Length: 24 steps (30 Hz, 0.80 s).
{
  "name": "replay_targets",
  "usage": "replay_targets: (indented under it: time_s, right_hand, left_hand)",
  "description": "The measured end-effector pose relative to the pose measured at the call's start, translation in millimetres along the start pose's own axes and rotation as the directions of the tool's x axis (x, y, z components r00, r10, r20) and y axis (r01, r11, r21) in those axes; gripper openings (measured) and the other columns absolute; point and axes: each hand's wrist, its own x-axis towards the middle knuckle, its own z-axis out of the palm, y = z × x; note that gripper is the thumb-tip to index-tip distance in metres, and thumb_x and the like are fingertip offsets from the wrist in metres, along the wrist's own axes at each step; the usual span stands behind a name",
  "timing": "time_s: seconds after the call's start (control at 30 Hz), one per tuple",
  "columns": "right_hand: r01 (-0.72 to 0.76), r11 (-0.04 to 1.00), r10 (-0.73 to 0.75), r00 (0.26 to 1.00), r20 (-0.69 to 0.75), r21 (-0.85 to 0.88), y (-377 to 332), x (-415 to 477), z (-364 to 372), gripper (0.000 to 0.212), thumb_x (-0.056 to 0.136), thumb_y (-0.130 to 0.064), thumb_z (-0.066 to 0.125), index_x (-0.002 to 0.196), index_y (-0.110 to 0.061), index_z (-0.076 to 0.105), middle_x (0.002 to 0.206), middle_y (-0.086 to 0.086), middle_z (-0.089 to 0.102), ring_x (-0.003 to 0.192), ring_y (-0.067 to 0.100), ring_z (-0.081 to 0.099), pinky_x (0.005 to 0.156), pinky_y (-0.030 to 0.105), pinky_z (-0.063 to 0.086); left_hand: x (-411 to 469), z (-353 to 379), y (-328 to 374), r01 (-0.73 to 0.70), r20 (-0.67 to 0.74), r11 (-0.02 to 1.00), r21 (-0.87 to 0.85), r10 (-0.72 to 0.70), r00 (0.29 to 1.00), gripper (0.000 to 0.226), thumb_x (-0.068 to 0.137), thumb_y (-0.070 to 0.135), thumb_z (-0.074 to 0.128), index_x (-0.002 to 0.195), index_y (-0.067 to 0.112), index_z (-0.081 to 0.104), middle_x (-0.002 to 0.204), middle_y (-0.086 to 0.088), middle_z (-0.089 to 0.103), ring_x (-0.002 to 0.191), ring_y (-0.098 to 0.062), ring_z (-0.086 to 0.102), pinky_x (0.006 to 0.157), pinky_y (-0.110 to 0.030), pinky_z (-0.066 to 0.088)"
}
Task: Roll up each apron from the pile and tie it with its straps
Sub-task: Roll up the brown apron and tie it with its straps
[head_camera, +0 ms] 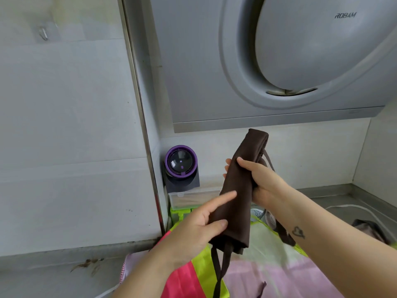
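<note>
A rolled dark brown apron (240,188) is held up in the air, tilted, its upper end toward the range hood. My right hand (261,179) grips its middle, fingers wrapped round the roll. My left hand (202,224) holds the lower end, thumb and fingers curled on the cloth with the index finger stretched along it. Brown straps (219,269) hang down from the lower end; another strap (281,231) loops under my right forearm. Below lies the pile of aprons (268,274) in pink, neon yellow and red.
A grey range hood (268,61) hangs close above the roll. A purple-ringed round device (180,166) stands in the corner by a clear box (189,198) and a green container. Tiled wall fills the left. A steel counter (343,196) and dark cloth (371,231) lie right.
</note>
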Motion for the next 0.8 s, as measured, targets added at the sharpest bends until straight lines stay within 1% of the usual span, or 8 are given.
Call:
replay_targets:
  time_s: [0.1,0.17,0.23,0.33,0.43,0.53,0.63,0.8]
  right_hand:
    - [-0.008,0.976,0.047,0.984,0.173,-0.218,3.4,-2.9,-11.3,0.025,0.092,-0.005,0.052,0.114,-0.002,0.062,0.108,0.011,0.069,0.098,0.026,0.066,0.085,0.04,0.053]
    - [0.067,0.931,0.013,0.976,0.216,-0.358,5.4,-1.7,-17.2,0.025,0.09,0.002,0.051,0.112,-0.002,0.061,0.111,0.012,0.069,0.108,0.029,0.064,0.096,0.046,0.049]
    - [0.198,0.825,-0.105,0.974,0.2,-0.529,7.7,-0.2,-19.7,0.026,0.09,0.003,0.053,0.113,-0.004,0.061,0.11,0.013,0.07,0.106,0.027,0.064,0.093,0.044,0.051]
    - [0.449,0.565,-0.303,0.893,0.332,-0.693,8.7,0.1,-22.1,0.021,0.09,0.005,0.053,0.105,-0.008,0.062,0.101,0.015,0.07,0.084,0.023,0.063,0.065,0.033,0.051]
    - [0.651,0.451,-0.357,0.759,0.545,-0.611,5.1,-6.3,-20.0,0.053,0.082,0.025,0.039,0.087,-0.021,0.064,0.08,-0.016,0.07,0.081,-0.005,0.062,0.073,0.022,0.048]
    - [0.78,0.211,-0.337,0.624,0.705,-0.589,8.5,-2.7,-17.5,0.068,0.072,0.022,0.039,0.1,-0.032,0.069,0.1,-0.032,0.065,0.101,-0.013,0.058,0.087,0.008,0.042]
    - [0.789,-0.024,-0.318,0.576,0.753,-0.613,10.2,5.9,-23.1,0.062,0.077,0.006,0.045,0.118,-0.038,0.059,0.115,-0.031,0.057,0.112,-0.012,0.05,0.096,0.011,0.039]
    - [0.752,-0.241,-0.28,0.551,0.786,-0.613,13.1,7.8,-26.9,0.053,0.078,-0.022,0.033,0.117,-0.033,0.066,0.125,-0.006,0.061,0.112,0.009,0.057,0.093,0.023,0.045]
  left_hand:
    - [-0.1,-11.3,2.3,0.102,0.074,0.99,-0.101,-0.095,0.993,0.056,0.078,0.0,0.051,0.126,0.028,0.058,0.122,-0.004,0.066,0.101,-0.018,0.066,0.097,-0.039,0.05]
    - [-0.8,-17.6,1.6,0.135,0.111,0.981,-0.136,-0.121,0.987,0.059,0.075,-0.001,0.049,0.128,0.025,0.058,0.12,-0.006,0.067,0.091,-0.016,0.068,0.081,-0.029,0.055]
    - [-0.8,-21.3,0.0,0.152,0.126,0.972,-0.181,-0.13,0.983,0.057,0.078,-0.004,0.047,0.129,0.02,0.057,0.115,-0.008,0.068,0.082,-0.014,0.069,0.069,-0.024,0.055]
    - [0.8,-24.1,-1.2,0.143,0.12,0.95,-0.279,-0.114,0.986,0.046,0.085,-0.01,0.044,0.118,0.012,0.067,0.097,-0.011,0.071,0.07,-0.014,0.069,0.059,-0.022,0.054]
    - [0.9,-25.1,-1.2,0.121,0.029,0.954,-0.275,-0.118,0.993,0.037,0.082,-0.005,0.05,0.091,0.015,0.079,0.089,-0.01,0.073,0.072,-0.013,0.069,0.063,-0.021,0.055]
    - [0.7,-22.6,-4.7,0.107,-0.006,0.943,-0.316,-0.114,0.993,0.024,0.082,0.001,0.058,0.088,0.011,0.079,0.093,-0.011,0.073,0.076,-0.018,0.07,0.062,-0.026,0.055]
    - [0.8,-25.7,-2.4,0.151,0.056,0.841,-0.519,-0.143,0.988,0.047,0.068,0.029,0.079,0.106,0.002,0.073,0.11,-0.017,0.068,0.091,-0.026,0.069,0.073,-0.033,0.056]
    - [0.7,-33.9,1.2,0.295,0.134,0.81,-0.506,-0.265,0.955,0.08,0.072,0.071,0.056,0.119,0.007,0.067,0.128,-0.021,0.059,0.123,-0.03,0.054,0.111,-0.045,0.035]
